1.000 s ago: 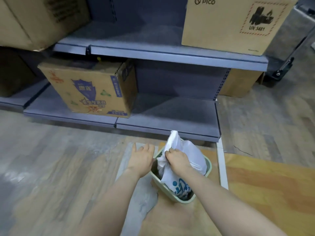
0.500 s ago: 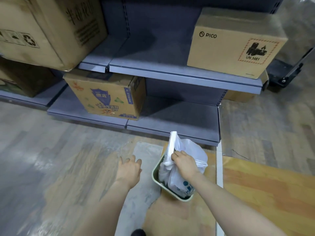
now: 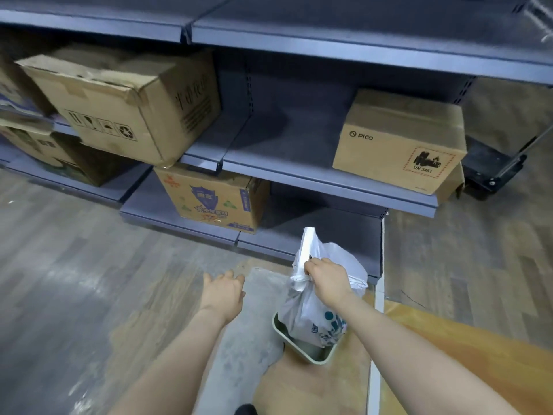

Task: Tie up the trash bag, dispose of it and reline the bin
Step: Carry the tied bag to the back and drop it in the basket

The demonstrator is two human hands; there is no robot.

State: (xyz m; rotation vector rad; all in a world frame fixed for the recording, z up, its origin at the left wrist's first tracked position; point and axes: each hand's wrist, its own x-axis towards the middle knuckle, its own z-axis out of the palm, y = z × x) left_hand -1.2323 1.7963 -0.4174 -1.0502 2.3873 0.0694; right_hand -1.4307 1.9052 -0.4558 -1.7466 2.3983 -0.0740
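A white trash bag (image 3: 305, 310) with blue print is knotted at the top, and its lower part still hangs inside the small pale green bin (image 3: 311, 356) on the floor. My right hand (image 3: 327, 281) is shut on the bag's knotted neck, with the white handles sticking up above the fist. My left hand (image 3: 223, 290) hovers open to the left of the bin, palm down, fingers spread, touching nothing.
Grey metal shelving (image 3: 299, 175) stands just behind the bin, holding a PICO cardboard box (image 3: 398, 145), a printed box (image 3: 209, 202) and a large box (image 3: 119, 103). A dark cart (image 3: 493, 172) is at the right. Wooden floor lies to the left.
My right hand has lifted the tied bag partly out of the bin. My left hand let go of the bin's rim and moved left. The view rose higher.
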